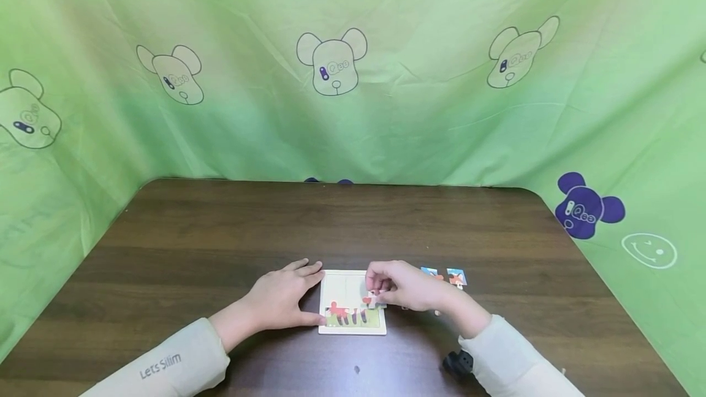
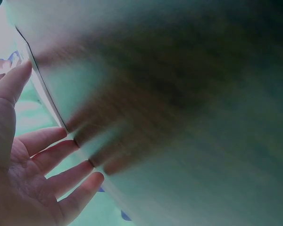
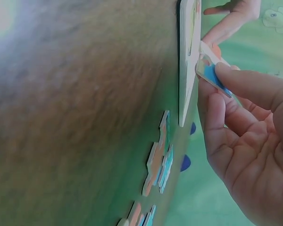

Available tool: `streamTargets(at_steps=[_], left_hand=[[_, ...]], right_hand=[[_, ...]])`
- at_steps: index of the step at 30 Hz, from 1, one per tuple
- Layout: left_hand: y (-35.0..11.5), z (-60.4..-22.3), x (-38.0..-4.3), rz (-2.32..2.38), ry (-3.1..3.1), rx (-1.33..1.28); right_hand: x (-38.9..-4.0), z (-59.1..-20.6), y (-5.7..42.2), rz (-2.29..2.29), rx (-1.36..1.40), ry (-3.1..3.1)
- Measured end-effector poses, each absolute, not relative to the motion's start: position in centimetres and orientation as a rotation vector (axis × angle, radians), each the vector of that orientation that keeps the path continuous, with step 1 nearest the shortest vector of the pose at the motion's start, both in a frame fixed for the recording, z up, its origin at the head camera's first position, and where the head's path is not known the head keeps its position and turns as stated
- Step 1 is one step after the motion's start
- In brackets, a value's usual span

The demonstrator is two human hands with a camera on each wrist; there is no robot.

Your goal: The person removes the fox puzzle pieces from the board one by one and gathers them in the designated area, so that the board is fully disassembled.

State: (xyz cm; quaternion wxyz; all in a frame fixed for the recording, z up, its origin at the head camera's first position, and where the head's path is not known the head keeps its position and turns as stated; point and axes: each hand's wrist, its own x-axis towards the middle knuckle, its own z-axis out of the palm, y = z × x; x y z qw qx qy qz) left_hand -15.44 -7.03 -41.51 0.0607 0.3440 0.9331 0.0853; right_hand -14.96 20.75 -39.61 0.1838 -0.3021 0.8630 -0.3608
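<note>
A jigsaw puzzle tray [image 1: 353, 331] with a pale rim lies on the table. Assembled pieces with red and striped shapes on green fill its lower part, while the upper part shows bare pale backing. My left hand [image 1: 278, 299] lies flat at the tray's left side, fingers spread, with thumb and index fingertips at its edge. Above the tray's right side, my right hand [image 1: 410, 287] pinches a jigsaw puzzle piece [image 1: 372, 301] between thumb and fingers. The right wrist view shows this jigsaw puzzle piece [image 3: 210, 75] tilted, with blue on its face.
Loose puzzle pieces [image 1: 456, 276] lie right of the tray, partly hidden behind my right hand and forearm. A small black device [image 1: 456, 362] sits by the right sleeve. Green printed cloth [image 1: 419, 133] hangs around the brown table [image 1: 231, 219].
</note>
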Motion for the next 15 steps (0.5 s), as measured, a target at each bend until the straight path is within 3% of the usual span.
streamTargets(at_steps=[15], left_hand=[[-7.0,-41.7,-15.5,0.261,2.819,1.025]], right_hand=[[-14.2,-38.8,22.7,-1.046,-0.761,2.455]])
